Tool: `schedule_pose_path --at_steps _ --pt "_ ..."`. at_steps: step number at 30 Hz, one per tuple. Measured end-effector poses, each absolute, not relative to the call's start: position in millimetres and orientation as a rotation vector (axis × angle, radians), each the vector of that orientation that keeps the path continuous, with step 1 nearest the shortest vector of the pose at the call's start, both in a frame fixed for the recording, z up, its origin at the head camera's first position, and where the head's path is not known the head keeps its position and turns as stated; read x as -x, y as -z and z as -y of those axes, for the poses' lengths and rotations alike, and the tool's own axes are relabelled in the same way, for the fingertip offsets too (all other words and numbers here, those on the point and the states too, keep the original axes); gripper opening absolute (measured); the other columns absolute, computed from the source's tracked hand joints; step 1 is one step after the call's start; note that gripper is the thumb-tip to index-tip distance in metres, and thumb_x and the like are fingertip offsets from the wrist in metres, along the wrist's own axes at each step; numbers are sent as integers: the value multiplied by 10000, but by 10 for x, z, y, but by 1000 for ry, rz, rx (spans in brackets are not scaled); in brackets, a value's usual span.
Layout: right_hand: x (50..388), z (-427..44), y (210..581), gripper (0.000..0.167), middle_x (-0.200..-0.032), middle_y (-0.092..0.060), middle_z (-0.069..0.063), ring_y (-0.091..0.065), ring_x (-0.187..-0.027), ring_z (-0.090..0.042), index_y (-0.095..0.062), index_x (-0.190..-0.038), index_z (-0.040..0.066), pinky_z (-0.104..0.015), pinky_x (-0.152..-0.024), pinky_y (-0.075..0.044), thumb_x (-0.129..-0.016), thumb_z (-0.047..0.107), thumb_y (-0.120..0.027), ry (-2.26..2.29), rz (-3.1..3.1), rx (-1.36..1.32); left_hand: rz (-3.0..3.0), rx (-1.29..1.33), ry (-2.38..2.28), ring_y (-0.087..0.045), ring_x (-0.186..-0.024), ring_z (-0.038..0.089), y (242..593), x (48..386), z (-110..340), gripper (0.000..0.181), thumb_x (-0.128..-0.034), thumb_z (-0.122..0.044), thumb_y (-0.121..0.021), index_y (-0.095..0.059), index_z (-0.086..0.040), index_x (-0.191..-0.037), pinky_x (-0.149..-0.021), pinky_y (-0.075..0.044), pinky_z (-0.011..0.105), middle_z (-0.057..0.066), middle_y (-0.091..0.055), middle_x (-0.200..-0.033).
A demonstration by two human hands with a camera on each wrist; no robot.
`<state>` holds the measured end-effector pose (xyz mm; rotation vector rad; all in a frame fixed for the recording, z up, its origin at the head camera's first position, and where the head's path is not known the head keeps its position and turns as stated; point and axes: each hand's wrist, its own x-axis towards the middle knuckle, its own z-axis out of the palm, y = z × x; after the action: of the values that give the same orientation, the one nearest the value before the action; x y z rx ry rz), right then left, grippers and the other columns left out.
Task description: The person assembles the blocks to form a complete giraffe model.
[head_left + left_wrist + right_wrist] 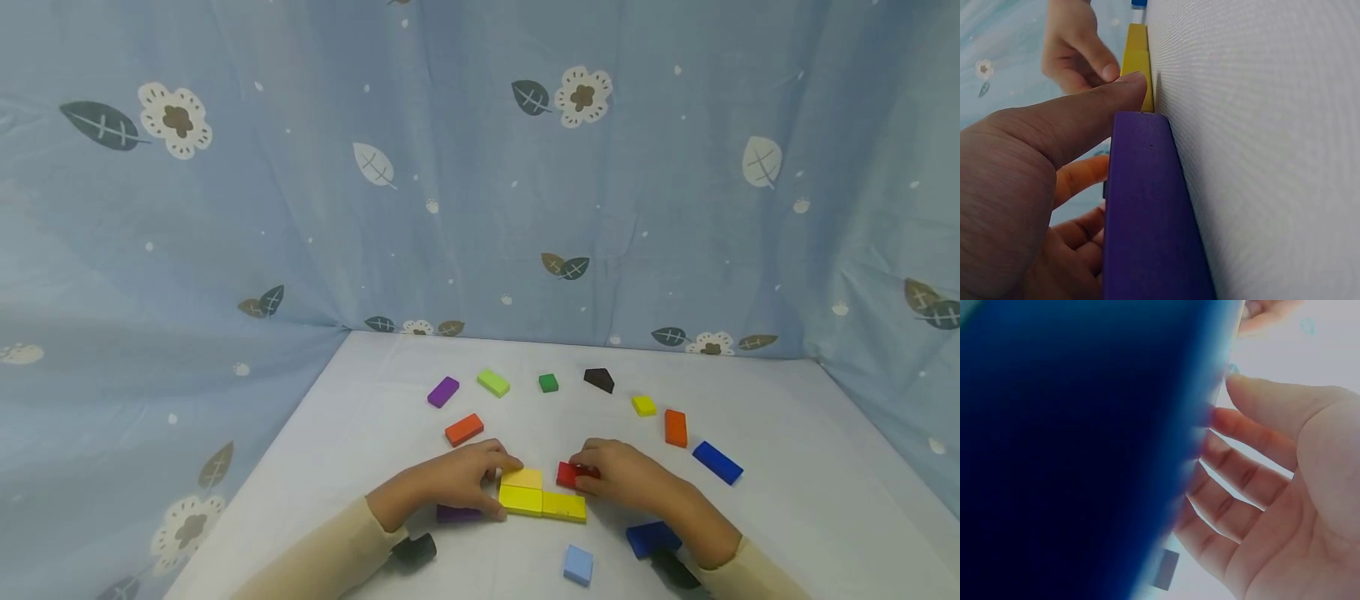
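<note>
Several flat blocks lie on a white cloth. My left hand point(467, 477) reaches in from the left, its thumb and index finger at the left edges of a pale yellow block point(522, 478) and a bright yellow block point(521, 500). A second bright yellow block point(564, 507) adjoins that one on the right. Just behind it, my right hand point(626, 475) pinches a red block point(567, 474) between thumb and fingers. Under the left hand a purple block point(457, 514) is partly covered; it looms large in the left wrist view. The right wrist view hides the red block.
Behind the hands lie an orange-red block point(464, 429), purple point(443, 392), lime point(493, 382), green point(548, 382), black point(599, 379) and yellow point(643, 405) blocks. Orange point(676, 428) and blue point(717, 462) ones are at right. Near the front are light blue point(578, 565) and blue point(651, 538) blocks.
</note>
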<state>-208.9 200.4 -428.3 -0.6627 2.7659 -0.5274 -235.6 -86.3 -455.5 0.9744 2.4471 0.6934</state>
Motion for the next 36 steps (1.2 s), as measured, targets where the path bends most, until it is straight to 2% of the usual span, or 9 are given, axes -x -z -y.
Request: schedule_pose_path --at_steps 3,6,11,14,22,29,36 --pt "2091 -1987 4299 248 -925 -584 129 -522 -798 -72 -732 -1134 144 -301 -802 -528 -924 263 -678 500 -2778 721 -2447 -976 -691 -489 -911 21 4568 2358 864 637 -766 -442 -812 -562 -386 -1349 -776 -467 190 -205 -481 -1086" --pt "2088 -1969 4309 296 -920 -573 137 -512 -789 -67 -727 -1157 138 -281 -786 -520 -942 325 -646 500 -2769 731 -2451 -973 -690 -492 -913 18 4578 2358 865 634 -765 -447 -812 -564 -389 -1346 -782 -470 189 -208 -485 -1089" --pt "2074 -1940 4308 511 -951 -552 119 -499 -803 -87 -695 -1226 146 -303 -784 -514 -868 510 -675 509 -2729 688 -2449 -961 -697 -491 -908 21 4585 2355 861 633 -761 -445 -815 -567 -392 -1341 -775 -471 193 -205 -484 -1082" --pt "2063 -1931 4306 585 -980 -541 106 -491 -810 -96 -679 -1257 179 -304 -772 -510 -820 568 -696 487 -2721 667 -2446 -961 -696 -489 -910 22 4591 2355 857 632 -764 -447 -812 -565 -395 -1342 -775 -470 193 -204 -483 -1082" --pt "2042 -1928 4307 571 -994 -526 94 -483 -805 -102 -660 -1284 243 -303 -765 -510 -806 548 -724 450 -2720 646 -2446 -956 -688 -493 -919 18 4586 2353 856 629 -765 -453 -809 -563 -400 -1342 -806 -473 204 -204 -485 -1099" --pt "2042 -1930 4323 538 -987 -530 91 -488 -803 -105 -664 -1277 246 -318 -776 -520 -810 501 -743 447 -2714 636 -2438 -953 -698 -493 -927 15 4599 2356 854 624 -767 -457 -806 -562 -404 -1340 -807 -473 206 -207 -487 -1102" --pt "2052 -1939 4361 526 -968 -527 101 -484 -797 -103 -666 -1272 273 -304 -751 -508 -811 517 -734 455 -2707 652 -2446 -955 -687 -491 -932 10 4600 2349 860 625 -766 -468 -802 -560 -410 -1339 -816 -472 211 -210 -484 -1109"
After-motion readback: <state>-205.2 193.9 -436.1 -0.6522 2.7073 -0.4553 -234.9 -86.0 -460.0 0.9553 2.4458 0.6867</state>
